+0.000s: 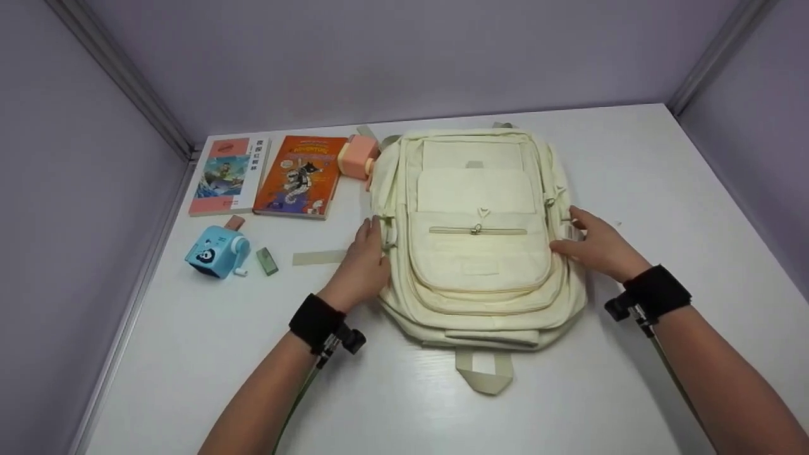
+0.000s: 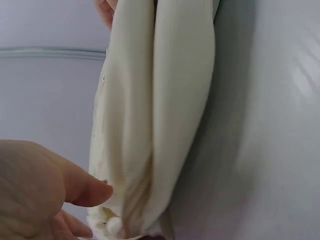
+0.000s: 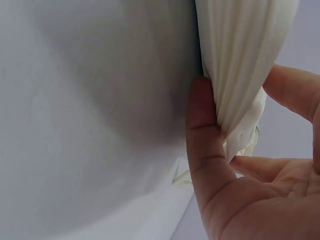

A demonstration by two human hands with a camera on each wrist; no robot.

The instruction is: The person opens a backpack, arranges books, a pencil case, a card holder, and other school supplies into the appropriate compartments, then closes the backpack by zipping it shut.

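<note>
A cream backpack (image 1: 477, 265) lies flat on the table, its zipped front pocket facing up and its webbing loop (image 1: 483, 379) towards me. My left hand (image 1: 363, 262) is at the backpack's left side, fingers fairly straight along it. In the left wrist view the thumb (image 2: 90, 192) reaches to the bag's front edge. On the opposite side, my right hand (image 1: 600, 243) holds the backpack's edge. The right wrist view shows gathered side fabric (image 3: 240, 60) between the fingers (image 3: 205, 140) and thumb of that hand.
Two books, one white and pink (image 1: 224, 177), one orange (image 1: 300, 177), lie at the back left. A pink box-shaped item (image 1: 358, 157) touches the backpack's far left. Nearer are a blue crank sharpener (image 1: 218, 251), a small green block (image 1: 267, 261) and a strap (image 1: 318, 258). Walls enclose the table.
</note>
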